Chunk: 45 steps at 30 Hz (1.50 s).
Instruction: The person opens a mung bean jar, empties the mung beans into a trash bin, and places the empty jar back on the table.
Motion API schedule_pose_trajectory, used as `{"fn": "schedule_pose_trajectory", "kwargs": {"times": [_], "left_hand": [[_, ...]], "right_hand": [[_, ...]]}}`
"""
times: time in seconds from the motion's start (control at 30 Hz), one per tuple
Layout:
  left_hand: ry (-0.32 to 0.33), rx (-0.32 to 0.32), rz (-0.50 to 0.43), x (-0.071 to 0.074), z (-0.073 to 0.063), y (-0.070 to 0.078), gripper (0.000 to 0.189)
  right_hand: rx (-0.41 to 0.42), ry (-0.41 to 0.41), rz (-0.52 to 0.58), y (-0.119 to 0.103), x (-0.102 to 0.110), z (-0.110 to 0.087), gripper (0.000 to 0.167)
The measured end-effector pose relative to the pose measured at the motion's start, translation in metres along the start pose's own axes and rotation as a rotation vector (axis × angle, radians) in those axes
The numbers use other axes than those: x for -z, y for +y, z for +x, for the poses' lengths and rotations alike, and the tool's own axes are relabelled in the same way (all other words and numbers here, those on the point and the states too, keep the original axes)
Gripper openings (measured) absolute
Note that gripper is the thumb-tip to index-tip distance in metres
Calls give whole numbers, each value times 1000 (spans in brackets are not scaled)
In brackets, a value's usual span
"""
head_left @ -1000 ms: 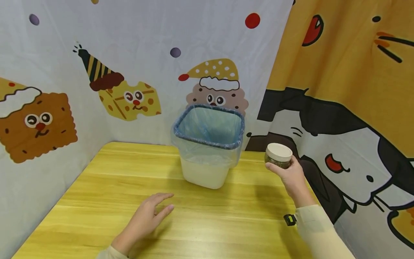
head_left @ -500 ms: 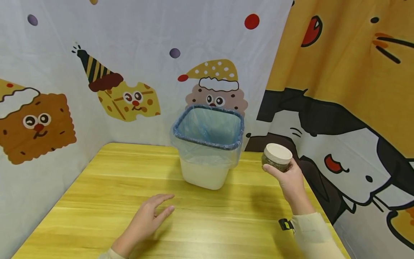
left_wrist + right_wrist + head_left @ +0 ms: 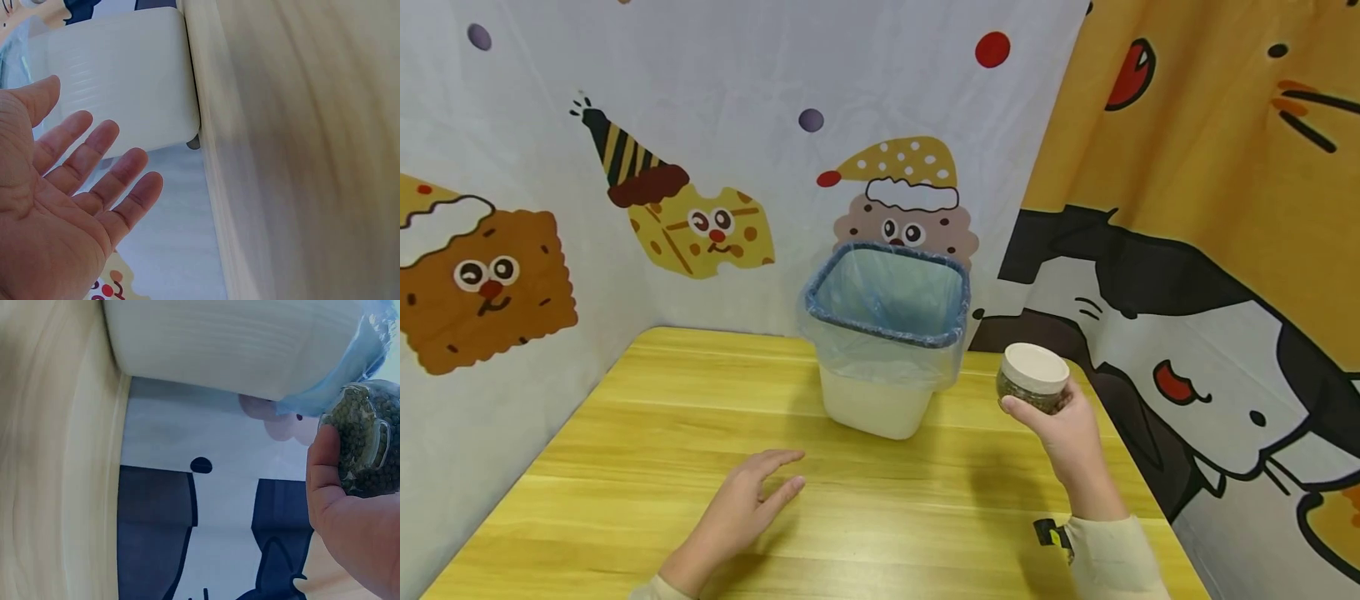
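My right hand (image 3: 1073,437) grips the jar (image 3: 1028,396) mid-right, probably stiff and slick, best held below the lid (image 3: 1036,363), left hand (image 3: 737,504) loose lower-left.

A loose right sleeve (image 3: 1116,562) in pale cream is worn, finished with a plain cuff and marked by soft folds. Just left of the right sleeve, a small black piece (image 3: 1042,532) with a yellow patch (image 3: 1056,537) is seen. Beyond the right sleeve, the right grip (image 3: 1067,429) is left bare. Well left of it, a matching left sleeve (image 3: 658,589) is partly shown
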State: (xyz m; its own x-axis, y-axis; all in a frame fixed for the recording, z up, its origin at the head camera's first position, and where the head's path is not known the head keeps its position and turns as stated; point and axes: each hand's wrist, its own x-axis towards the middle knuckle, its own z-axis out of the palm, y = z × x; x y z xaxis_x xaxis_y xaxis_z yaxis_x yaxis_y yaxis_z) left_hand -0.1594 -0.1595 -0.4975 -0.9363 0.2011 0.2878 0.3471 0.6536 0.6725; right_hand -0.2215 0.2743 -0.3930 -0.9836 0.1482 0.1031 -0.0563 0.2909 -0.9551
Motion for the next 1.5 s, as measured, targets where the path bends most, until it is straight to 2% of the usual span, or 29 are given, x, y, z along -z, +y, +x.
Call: {"fn": "schedule_pose_trajectory", "kwargs": {"times": [0.63, 0.9, 1.07, 1.5], "left_hand": [[32, -71, -22, -3, 1, 0, 38], [29, -49, -29, -5, 0, 3, 37], [39, -69, -21, -6, 0, 6, 37], [24, -50, -41, -7, 0, 7, 38]], "right_hand": [[18, -39, 67, -7, -25, -22, 83], [-11, -69, 28, -6, -31, -29, 87], [-27, -81, 18, -7, -35, -32, 89], [-7, -115, 48, -8, -45, -37, 88]]}}
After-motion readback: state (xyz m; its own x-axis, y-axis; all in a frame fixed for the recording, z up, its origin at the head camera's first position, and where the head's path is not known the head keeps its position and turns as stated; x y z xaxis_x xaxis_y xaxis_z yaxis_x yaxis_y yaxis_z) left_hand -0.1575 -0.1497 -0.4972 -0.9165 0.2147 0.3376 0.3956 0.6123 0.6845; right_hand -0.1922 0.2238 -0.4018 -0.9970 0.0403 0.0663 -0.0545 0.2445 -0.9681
